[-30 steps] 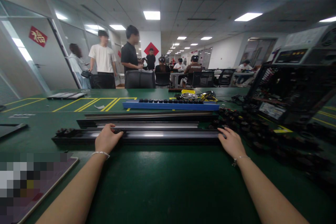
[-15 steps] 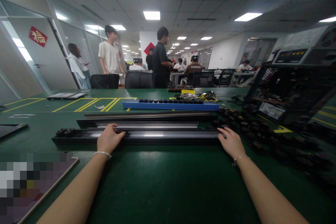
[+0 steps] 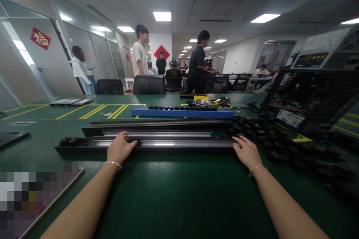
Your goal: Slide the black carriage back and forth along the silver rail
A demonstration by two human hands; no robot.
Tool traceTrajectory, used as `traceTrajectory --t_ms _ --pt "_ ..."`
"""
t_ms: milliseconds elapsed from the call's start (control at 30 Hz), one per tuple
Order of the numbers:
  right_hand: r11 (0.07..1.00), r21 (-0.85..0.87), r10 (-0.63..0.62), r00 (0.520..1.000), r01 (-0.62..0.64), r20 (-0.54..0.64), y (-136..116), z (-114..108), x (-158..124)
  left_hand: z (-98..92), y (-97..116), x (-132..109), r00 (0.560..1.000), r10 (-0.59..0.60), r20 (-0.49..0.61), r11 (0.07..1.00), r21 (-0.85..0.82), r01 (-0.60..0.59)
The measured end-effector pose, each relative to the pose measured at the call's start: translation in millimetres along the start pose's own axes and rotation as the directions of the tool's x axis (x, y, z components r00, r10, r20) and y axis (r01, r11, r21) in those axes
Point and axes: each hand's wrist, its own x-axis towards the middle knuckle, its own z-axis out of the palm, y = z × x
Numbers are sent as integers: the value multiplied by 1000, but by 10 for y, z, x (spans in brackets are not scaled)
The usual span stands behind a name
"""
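A long black rail (image 3: 179, 145) with a shiny metallic strip lies crosswise in front of me on the green table. My left hand (image 3: 120, 147) is closed over its left half, thumb and fingers around a small black part (image 3: 131, 140) that is mostly hidden. At the rail's right end, my right hand (image 3: 246, 151) holds the tip with bent fingers. Several small black parts (image 3: 70, 141) sit on the rail's left end. Just behind lie another metallic rail (image 3: 168, 133) and a thin dark rail (image 3: 157, 123).
A blue rail (image 3: 182, 112) carrying a row of black parts lies farther back. Many loose black parts (image 3: 280, 145) cover the table's right side, near an open computer case (image 3: 297, 101). A pale-edged flat object (image 3: 56, 198) is at lower left. People stand and sit beyond the table.
My left hand has shifted slightly to the right along the rail. My right hand keeps its place. Two standing people in the background have moved to the right.
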Motion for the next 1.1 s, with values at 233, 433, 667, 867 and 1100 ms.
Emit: traceTrajectory --t_ms 233,433,667,867,1100 --pt "1000 6 8 1000 -8 -8 14 3 4 15 11 -1 1000 6 3 1000 -2 -6" --pt "999 26 34 999 -34 30 -26 -29 -10 30 31 1 1000 17 15 1000 -11 -16" --pt "998 29 61 997 -62 57 -48 -60 -17 45 46 -15 999 35 15 999 0 -35" --pt "1000 9 15 1000 -15 15 -15 -18 1 58 62 -30 998 53 15 998 -14 -53" --pt "1000 -6 11 1000 -10 8 -17 -9 3 86 63 -28 996 92 11 996 -7 -92"
